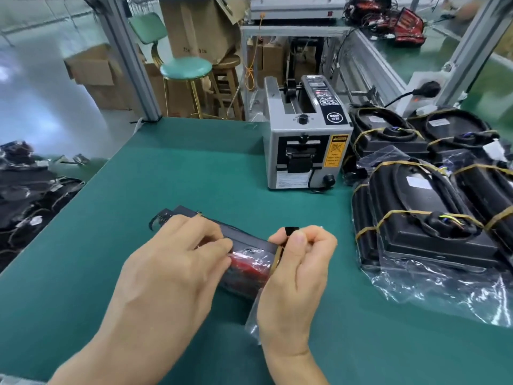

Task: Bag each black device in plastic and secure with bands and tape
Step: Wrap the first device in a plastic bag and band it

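Green matting is covering the table (194,168) under my grip. Beyond my right grip, the tape dispenser (305,143) is sitting within reach, and the finished bagged devices (422,218) are stacking up to the right of it. Between my grips, the black device (247,262) is lying in its plastic bag (254,318). My left hand (172,262) is pressing it steady, fingers curled over it, while my right hand (297,262) is pinching a rubber band (277,257) around its end, probably to cinch the bag.
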